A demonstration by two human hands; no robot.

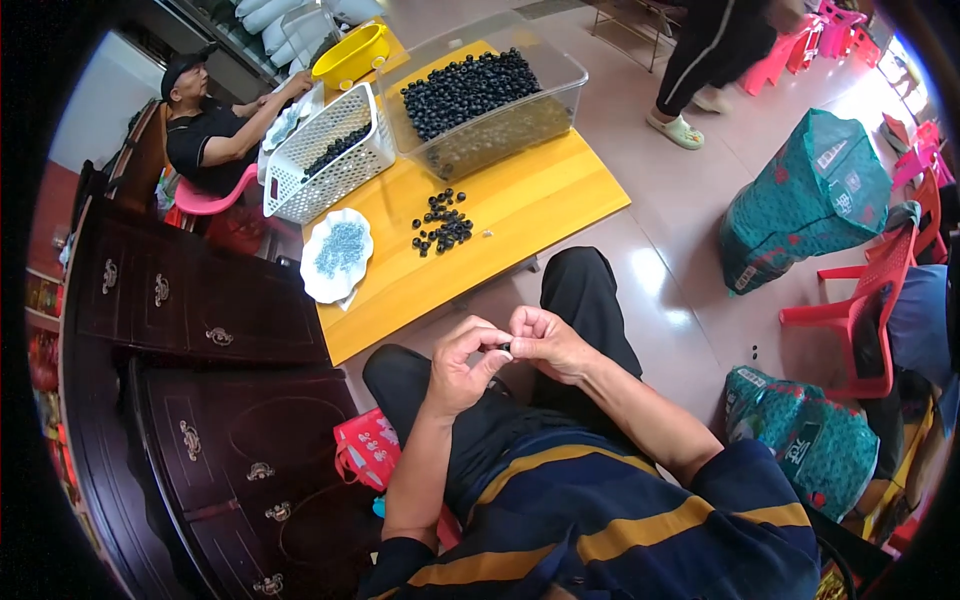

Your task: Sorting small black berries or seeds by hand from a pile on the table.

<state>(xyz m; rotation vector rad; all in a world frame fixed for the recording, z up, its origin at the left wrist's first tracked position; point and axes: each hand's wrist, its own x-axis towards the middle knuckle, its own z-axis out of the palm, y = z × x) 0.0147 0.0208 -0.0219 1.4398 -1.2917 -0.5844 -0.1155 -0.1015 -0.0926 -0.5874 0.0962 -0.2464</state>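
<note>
Above my lap, just off the table's near edge, my left hand (466, 362) and my right hand (548, 345) meet at the fingertips. Pinched between them is a small round black piece (505, 348), mostly covered by the fingers. On the yellow table (540, 190) ahead lies a loose group of similar black pieces (445, 228). Left of it sits a white scalloped dish (318, 278) filled with small clear bluish bits (341, 248), too small to make out.
Behind stand a clear plastic bin (480, 145) heaped with black pieces, a white slotted basket (290, 195) and a yellow basin (350, 52). Another person (215, 130) sits far left. Dark drawers (220, 420) flank my left; teal bags (800, 200) and a red chair (850, 330) are right.
</note>
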